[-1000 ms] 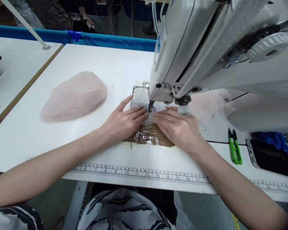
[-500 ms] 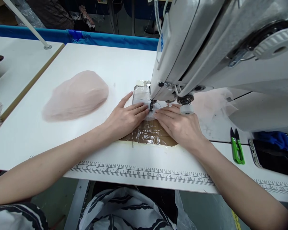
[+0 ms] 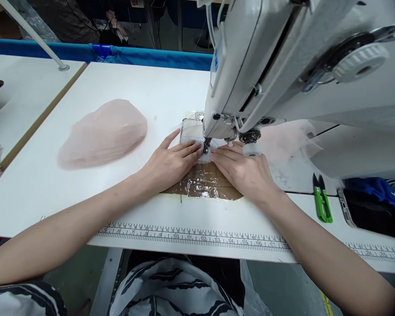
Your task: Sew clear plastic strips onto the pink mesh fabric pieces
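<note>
Both hands rest at the front of a sewing machine [image 3: 237, 66], one on each side of its presser foot [image 3: 206, 145]. My left hand [image 3: 174, 160] lies flat with fingers outstretched, fingertips just left of the foot, on a thin whitish see-through piece [image 3: 204, 159]. From the other side my right hand [image 3: 242, 164] lies flat too, its straight fingers pointing at the foot. Sheer pale pink fabric [image 3: 279, 140] spreads on the table beyond the right hand. Brown material under shiny clear tape [image 3: 204, 182] covers the tabletop between the wrists. What lies beneath the fingers is hidden.
A stack of sheer pink fabric pieces [image 3: 105, 134] lies to the left. Green thread snips [image 3: 322, 202] and a dark phone [image 3: 371, 213] sit on the right. A printed ruler [image 3: 184, 237] runs along the front edge. Blue cloth [image 3: 158, 58] borders the back.
The whole view has shifted slightly. Both hands keep practically the same place by the presser foot. A small metal lever now shows in the slot of the machine head.
</note>
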Demonstrator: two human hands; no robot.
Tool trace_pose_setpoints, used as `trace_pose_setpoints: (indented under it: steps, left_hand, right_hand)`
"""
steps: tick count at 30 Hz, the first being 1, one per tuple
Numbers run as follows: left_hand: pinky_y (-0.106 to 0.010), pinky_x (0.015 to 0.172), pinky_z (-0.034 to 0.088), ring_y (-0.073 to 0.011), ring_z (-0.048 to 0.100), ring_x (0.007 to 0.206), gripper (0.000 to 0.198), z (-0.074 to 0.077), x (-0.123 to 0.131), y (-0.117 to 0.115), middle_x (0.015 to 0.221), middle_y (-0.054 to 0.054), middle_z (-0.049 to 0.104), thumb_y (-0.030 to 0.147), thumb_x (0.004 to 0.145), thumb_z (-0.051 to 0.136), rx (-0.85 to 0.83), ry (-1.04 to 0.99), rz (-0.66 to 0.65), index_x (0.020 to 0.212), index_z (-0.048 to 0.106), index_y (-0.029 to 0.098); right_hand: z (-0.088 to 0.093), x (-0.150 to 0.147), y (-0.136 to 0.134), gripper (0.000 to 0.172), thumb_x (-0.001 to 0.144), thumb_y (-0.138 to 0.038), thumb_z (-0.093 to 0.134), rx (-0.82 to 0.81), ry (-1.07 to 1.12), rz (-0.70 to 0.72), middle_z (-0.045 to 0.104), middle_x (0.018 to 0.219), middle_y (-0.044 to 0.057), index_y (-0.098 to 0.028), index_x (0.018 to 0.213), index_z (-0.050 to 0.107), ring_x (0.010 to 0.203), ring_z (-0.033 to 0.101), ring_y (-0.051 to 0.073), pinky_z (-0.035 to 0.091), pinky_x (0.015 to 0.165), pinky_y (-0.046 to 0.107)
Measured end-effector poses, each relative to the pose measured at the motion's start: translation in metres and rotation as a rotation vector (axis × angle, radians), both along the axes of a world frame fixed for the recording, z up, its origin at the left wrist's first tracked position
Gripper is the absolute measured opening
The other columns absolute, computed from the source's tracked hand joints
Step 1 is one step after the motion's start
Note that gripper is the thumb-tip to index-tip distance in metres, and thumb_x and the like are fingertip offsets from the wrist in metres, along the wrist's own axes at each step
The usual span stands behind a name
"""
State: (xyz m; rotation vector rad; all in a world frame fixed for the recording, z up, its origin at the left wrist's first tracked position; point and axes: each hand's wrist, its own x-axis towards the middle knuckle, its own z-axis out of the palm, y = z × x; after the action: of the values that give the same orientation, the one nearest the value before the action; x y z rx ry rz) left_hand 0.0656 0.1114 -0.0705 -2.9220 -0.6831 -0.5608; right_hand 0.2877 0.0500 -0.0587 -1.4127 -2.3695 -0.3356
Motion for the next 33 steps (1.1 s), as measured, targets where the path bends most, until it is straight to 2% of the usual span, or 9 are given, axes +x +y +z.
trace_pose_setpoints:
  steps: [6,9,11,12,16,20,24,29,33]
  left_hand:
    - [-0.051,0.11,0.041,-0.0307,0.055,0.129,0.06,0.007,-0.002,-0.009,0.138,-0.016,0.059,0.054,0.097,0.048,0.05,0.038,0.117,0.135,0.055,0.008]
    - [-0.044,0.084,0.05,-0.025,0.071,0.086,0.047,0.016,-0.004,-0.018,0.099,-0.011,0.076,0.054,0.096,0.051,0.202,-0.003,0.095,0.104,0.071,0.013]
    - [-0.037,0.066,0.046,-0.0169,0.063,0.059,0.038,0.023,-0.003,-0.021,0.068,-0.003,0.07,0.045,0.097,0.052,0.283,-0.062,0.036,0.078,0.07,0.017]
    - [-0.035,0.063,0.044,-0.0156,0.061,0.057,0.035,0.025,-0.003,-0.021,0.064,-0.001,0.068,0.039,0.098,0.052,0.295,-0.081,0.014,0.075,0.068,0.018]
    - [-0.036,0.081,0.047,-0.018,0.069,0.083,0.023,0.029,-0.002,-0.015,0.091,-0.004,0.076,0.024,0.099,0.048,0.175,-0.057,-0.007,0.1,0.07,0.016]
    - [-0.036,0.083,0.048,-0.0169,0.069,0.085,0.026,0.029,-0.005,-0.007,0.098,-0.003,0.076,0.025,0.1,0.046,0.034,-0.066,-0.041,0.101,0.071,0.018]
    - [-0.038,0.101,0.043,-0.0183,0.065,0.109,0.031,0.025,-0.006,-0.001,0.122,-0.004,0.07,0.022,0.103,0.039,-0.02,-0.003,-0.068,0.118,0.066,0.019]
    - [-0.041,0.102,0.043,-0.0205,0.064,0.1,0.033,0.014,-0.001,-0.001,0.11,-0.007,0.071,0.025,0.102,0.04,0.028,0.054,-0.071,0.123,0.064,0.016]
    - [-0.045,0.103,0.043,-0.0243,0.061,0.104,0.036,0.009,0.001,-0.004,0.112,-0.01,0.068,0.035,0.101,0.045,0.072,0.064,-0.079,0.124,0.064,0.015]
  right_hand:
    - [0.001,0.001,-0.001,0.028,0.094,-0.009,0.048,0.071,-0.118,0.022,0.078,0.086,0.005,-0.017,0.102,0.073,0.086,0.069,0.019,0.051,0.086,0.033]
    - [0.002,-0.003,-0.005,0.032,0.088,-0.002,0.047,0.134,-0.083,0.016,0.078,0.088,0.005,-0.016,0.098,0.074,0.081,0.068,0.018,0.05,0.088,0.035]
    - [0.003,-0.008,-0.009,0.034,0.085,0.001,0.044,0.163,-0.055,0.015,0.077,0.085,0.003,-0.016,0.091,0.073,0.073,0.066,0.016,0.05,0.086,0.033]
    - [0.004,-0.01,-0.012,0.035,0.086,0.002,0.043,0.158,-0.034,0.032,0.077,0.086,0.002,-0.016,0.091,0.073,0.074,0.067,0.016,0.05,0.084,0.032]
    - [0.005,-0.018,-0.019,0.033,0.089,0.0,0.045,0.074,0.029,0.13,0.076,0.106,0.005,-0.015,0.103,0.07,0.098,0.068,0.018,0.05,0.08,0.03]
    - [0.006,-0.022,-0.024,0.031,0.087,0.001,0.046,0.012,0.052,0.057,0.076,0.098,0.006,-0.016,0.095,0.07,0.089,0.068,0.019,0.052,0.074,0.031]
    - [0.007,-0.025,-0.029,0.031,0.087,-0.001,0.046,-0.09,0.061,-0.002,0.072,0.116,0.009,-0.015,0.104,0.068,0.095,0.068,0.021,0.055,0.071,0.032]
    - [0.006,-0.021,-0.028,0.027,0.087,-0.002,0.047,-0.131,0.021,-0.062,0.068,0.127,0.012,-0.012,0.1,0.068,0.099,0.067,0.024,0.057,0.077,0.035]
    - [0.006,-0.015,-0.023,0.028,0.088,-0.001,0.046,-0.15,0.005,-0.056,0.074,0.113,0.011,-0.011,0.104,0.068,0.098,0.066,0.025,0.055,0.077,0.035]
